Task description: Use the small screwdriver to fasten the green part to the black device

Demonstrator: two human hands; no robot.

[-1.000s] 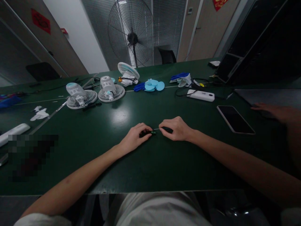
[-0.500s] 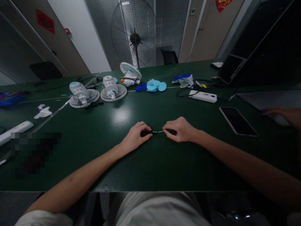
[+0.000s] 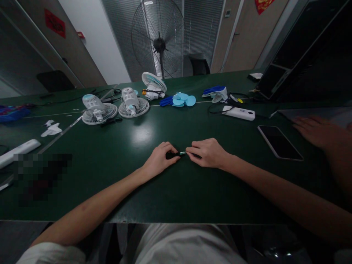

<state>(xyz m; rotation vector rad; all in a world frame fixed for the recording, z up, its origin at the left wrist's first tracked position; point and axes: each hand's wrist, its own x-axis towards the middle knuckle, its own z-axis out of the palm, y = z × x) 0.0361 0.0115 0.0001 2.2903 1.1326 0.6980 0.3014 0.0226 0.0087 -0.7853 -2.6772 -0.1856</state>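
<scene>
My left hand (image 3: 161, 159) is closed around a small dark handle with a thin, bright metal shaft (image 3: 183, 153) at its end; it looks like a screwdriver. The fingers cover most of the handle. My right hand (image 3: 209, 153) pinches the far end of that shaft between thumb and fingertips, just right of the left fingers. Both hands rest low over the dark green table (image 3: 154, 198), near its middle.
Fan heads (image 3: 134, 107) (image 3: 99, 113), light blue fan blades (image 3: 183, 99) and gloves (image 3: 216, 94) lie farther back. To the right are a white power strip-like box (image 3: 238, 113), a phone (image 3: 280, 143) and another person's hand (image 3: 320, 132). White scraps (image 3: 52, 129) lie left.
My right hand's fingertips have come closer to my left hand, and less shaft shows between them. The other person's hand at the right has moved into fuller view.
</scene>
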